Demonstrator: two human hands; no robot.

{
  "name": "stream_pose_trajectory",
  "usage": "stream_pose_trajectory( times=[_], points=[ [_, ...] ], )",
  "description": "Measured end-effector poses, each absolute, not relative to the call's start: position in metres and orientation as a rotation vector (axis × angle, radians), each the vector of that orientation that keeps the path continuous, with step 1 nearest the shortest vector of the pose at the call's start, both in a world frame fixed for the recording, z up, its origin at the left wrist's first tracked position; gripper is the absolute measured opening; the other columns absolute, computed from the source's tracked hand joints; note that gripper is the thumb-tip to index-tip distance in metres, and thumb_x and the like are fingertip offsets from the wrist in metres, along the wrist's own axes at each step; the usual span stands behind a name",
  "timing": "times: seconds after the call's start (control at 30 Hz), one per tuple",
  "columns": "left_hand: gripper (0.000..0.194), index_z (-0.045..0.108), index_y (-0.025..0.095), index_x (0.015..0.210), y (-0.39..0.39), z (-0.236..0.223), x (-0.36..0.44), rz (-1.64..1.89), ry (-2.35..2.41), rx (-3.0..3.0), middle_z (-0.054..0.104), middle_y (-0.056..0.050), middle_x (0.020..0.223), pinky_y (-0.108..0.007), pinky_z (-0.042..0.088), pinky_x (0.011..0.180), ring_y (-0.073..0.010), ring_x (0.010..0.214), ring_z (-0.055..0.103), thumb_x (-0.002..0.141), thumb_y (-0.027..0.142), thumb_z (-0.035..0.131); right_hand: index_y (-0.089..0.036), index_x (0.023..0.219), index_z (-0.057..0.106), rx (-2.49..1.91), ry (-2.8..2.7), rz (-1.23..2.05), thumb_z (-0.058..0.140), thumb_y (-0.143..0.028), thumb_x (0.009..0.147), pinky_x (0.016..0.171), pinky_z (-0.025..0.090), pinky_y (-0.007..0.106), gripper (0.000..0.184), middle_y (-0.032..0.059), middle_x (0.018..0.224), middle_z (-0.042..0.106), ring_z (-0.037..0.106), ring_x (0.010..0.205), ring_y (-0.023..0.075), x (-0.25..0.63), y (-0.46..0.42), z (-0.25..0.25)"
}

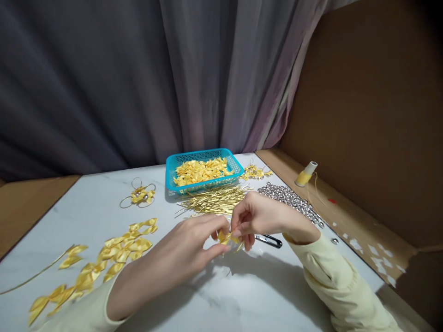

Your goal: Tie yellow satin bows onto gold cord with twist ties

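Note:
Between my two hands, over the middle of the white table, is a small yellow ribbon bow (224,237). My left hand (199,242) pinches its left side between thumb and fingers. The fingertips of my right hand (254,216) close on the bow's right side, partly covering it. Just right of the fingers lies a black-handled tool (270,240), its other end hidden behind my right hand. Beyond my hands is a pile of gold twist ties (211,201). Several loose yellow bows (116,249) are spread to the left of my left forearm.
A blue basket (169,177) of yellow bows stands at the back. Silver beads (290,198) lie at the right. Looped bow pieces sit at left (141,195) and beside the basket (254,171). A yellow thread spool (306,175) stands by the cardboard wall (367,115).

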State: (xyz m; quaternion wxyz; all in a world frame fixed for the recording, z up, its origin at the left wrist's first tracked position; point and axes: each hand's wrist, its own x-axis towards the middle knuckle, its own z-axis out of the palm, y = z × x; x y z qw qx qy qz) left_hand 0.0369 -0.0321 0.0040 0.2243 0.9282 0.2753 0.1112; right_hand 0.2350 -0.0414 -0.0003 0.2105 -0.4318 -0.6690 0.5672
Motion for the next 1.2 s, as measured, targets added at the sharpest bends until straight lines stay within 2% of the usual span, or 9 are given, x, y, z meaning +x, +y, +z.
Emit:
stream_pose_trajectory(
  times=[0.27, 0.53, 0.83, 1.0, 1.1, 1.2],
  points=[
    [0.009, 0.058, 0.022, 0.085, -0.030, 0.000, 0.039, 0.306, 0.685, 2.555, 0.061, 0.004, 0.078, -0.021, 0.036, 0.061, -0.0099, 0.069, 0.055, 0.087, 0.020, 0.049, -0.011, 0.062, 0.058, -1.185, -1.879, 1.618, 0.059, -0.009, 0.069, 0.043, 0.048, 0.016, 0.007, -0.0016, 0.049, 0.057, 0.061, 0.044, 0.0093, 0.235, -0.041, -0.003],
    [0.014, 0.061, 0.020, 0.088, -0.026, -0.004, 0.038, 0.302, 0.666, 2.628, 0.065, 0.002, 0.080, -0.022, 0.037, 0.063, -0.0116, 0.072, 0.057, 0.087, 0.018, 0.047, -0.010, 0.062, 0.058, -1.206, -1.900, 1.608, 0.057, -0.006, 0.068, 0.044, 0.049, 0.016, 0.008, -0.0014, 0.049, 0.057, 0.061, 0.045, 0.0092, 0.234, -0.041, -0.003],
    [0.017, 0.061, 0.019, 0.077, -0.021, 0.003, 0.041, 0.325, 0.654, 2.532, 0.063, 0.005, 0.068, -0.018, 0.035, 0.057, -0.0066, 0.060, 0.054, 0.087, 0.019, 0.048, -0.010, 0.064, 0.059, -1.226, -1.897, 1.597, 0.058, -0.009, 0.069, 0.044, 0.049, 0.016, 0.006, -0.0012, 0.048, 0.057, 0.061, 0.044, 0.0095, 0.234, -0.041, 0.000],
    [0.019, 0.062, 0.017, 0.075, -0.017, 0.008, 0.043, 0.306, 0.681, 2.475, 0.063, 0.003, 0.067, -0.018, 0.036, 0.056, -0.0079, 0.058, 0.054, 0.087, 0.022, 0.048, -0.010, 0.065, 0.060, -1.243, -1.879, 1.570, 0.058, -0.008, 0.069, 0.044, 0.048, 0.017, 0.005, -0.0010, 0.049, 0.058, 0.062, 0.046, 0.0101, 0.235, -0.042, 0.003],
    [0.018, 0.062, 0.018, 0.080, -0.017, 0.007, 0.042, 0.304, 0.712, 2.455, 0.065, 0.002, 0.071, -0.020, 0.037, 0.057, -0.0092, 0.060, 0.055, 0.087, 0.023, 0.046, -0.010, 0.064, 0.059, -1.238, -1.851, 1.584, 0.058, -0.009, 0.069, 0.043, 0.048, 0.016, 0.005, -0.0009, 0.049, 0.058, 0.062, 0.045, 0.0100, 0.235, -0.042, 0.002],
    [0.013, 0.057, 0.021, 0.096, -0.019, 0.006, 0.039, 0.327, 0.735, 2.394, 0.067, 0.003, 0.078, -0.020, 0.039, 0.060, -0.0102, 0.066, 0.059, 0.087, 0.024, 0.048, -0.010, 0.065, 0.059, -1.231, -1.830, 1.598, 0.059, -0.010, 0.069, 0.042, 0.048, 0.017, 0.005, -0.0011, 0.049, 0.058, 0.061, 0.044, 0.0100, 0.236, -0.041, 0.000]
  ],
)
